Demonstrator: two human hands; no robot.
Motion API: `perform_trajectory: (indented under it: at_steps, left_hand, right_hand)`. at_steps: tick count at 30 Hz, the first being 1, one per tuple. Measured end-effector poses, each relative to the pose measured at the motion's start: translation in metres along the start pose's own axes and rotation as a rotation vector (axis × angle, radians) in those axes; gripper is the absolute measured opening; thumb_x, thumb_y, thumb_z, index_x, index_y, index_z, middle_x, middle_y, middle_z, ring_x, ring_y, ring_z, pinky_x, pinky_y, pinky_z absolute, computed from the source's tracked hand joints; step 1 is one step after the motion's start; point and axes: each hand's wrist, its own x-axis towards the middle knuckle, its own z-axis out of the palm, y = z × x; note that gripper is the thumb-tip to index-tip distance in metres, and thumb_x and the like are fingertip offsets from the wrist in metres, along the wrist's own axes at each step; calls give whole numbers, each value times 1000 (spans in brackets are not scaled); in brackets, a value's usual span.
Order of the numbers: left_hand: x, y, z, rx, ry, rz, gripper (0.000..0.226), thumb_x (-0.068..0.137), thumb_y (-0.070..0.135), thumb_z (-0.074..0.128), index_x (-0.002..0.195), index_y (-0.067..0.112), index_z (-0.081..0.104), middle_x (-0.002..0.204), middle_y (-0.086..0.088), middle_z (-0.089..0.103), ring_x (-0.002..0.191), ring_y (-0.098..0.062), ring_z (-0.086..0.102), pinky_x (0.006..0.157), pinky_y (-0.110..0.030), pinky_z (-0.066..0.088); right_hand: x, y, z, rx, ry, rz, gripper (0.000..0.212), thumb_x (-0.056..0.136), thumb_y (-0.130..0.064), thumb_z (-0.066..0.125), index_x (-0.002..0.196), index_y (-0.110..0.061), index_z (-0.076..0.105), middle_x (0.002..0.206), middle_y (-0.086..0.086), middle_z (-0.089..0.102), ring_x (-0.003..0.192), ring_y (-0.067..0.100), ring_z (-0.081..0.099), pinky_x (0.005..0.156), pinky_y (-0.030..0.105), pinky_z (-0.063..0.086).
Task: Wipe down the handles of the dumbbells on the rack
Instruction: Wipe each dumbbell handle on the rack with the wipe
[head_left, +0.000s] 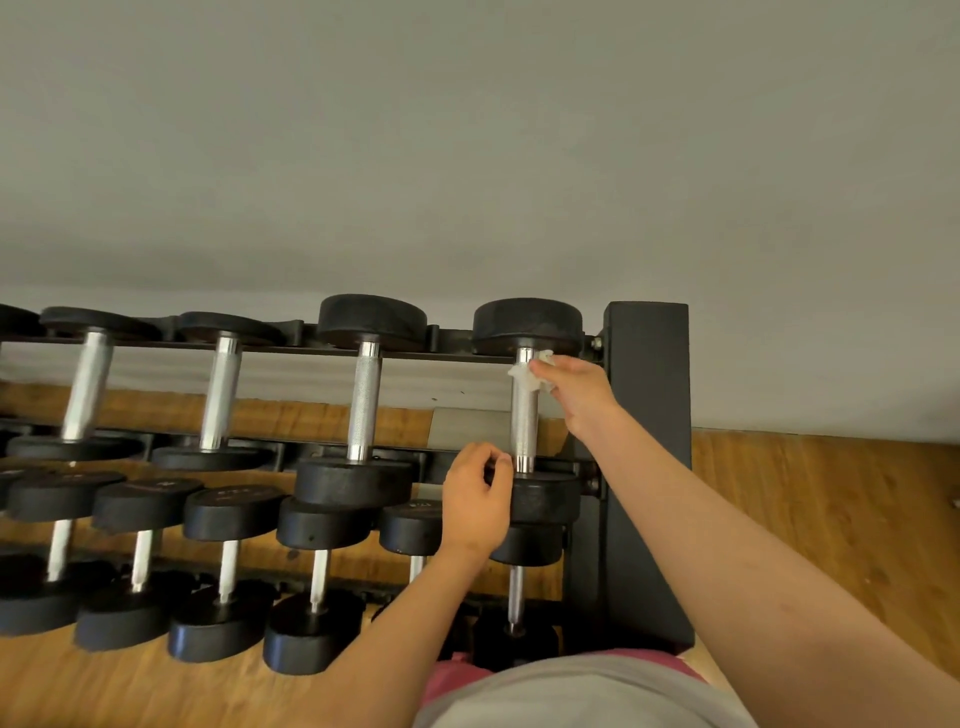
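A black rack (647, 467) holds two rows of black dumbbells with silver handles. On the upper row's far right lies a dumbbell whose handle (523, 421) points away from me. My right hand (574, 387) presses a small white wipe (527, 374) around the far end of that handle, just under the far weight head (527, 325). My left hand (475, 501) grips the near weight head (545, 499) of the same dumbbell, fingers curled over its top edge.
To the left on the upper row lie three more dumbbells (366, 400). Several smaller dumbbells (228, 571) fill the lower row. The rack's upright stands at the right, the grey wall (467, 156) behind, the wooden floor (831, 519) to the right.
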Motion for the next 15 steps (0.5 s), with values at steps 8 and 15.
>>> perform_trajectory:
  at_steps: [8, 15]
  left_hand:
    - [8, 19, -22, -466, -27, -316, 18, 97, 22, 56, 114, 19, 62, 113, 2, 65, 107, -10, 61, 99, -29, 46]
    - [26, 45, -56, -628, -165, -239, 67, 85, 25, 67, 146, 23, 39, 131, 4, 58, 121, -12, 58, 101, -33, 49]
  right_hand:
    - [-35, 8, 1, -157, -193, -228, 22, 91, -13, 64, 112, -7, 69, 108, 3, 69, 101, 14, 63, 89, 24, 48]
    - [-55, 17, 5, -29, -388, -121, 23, 96, -6, 54, 118, -4, 62, 116, 9, 67, 109, 20, 65, 92, 28, 54]
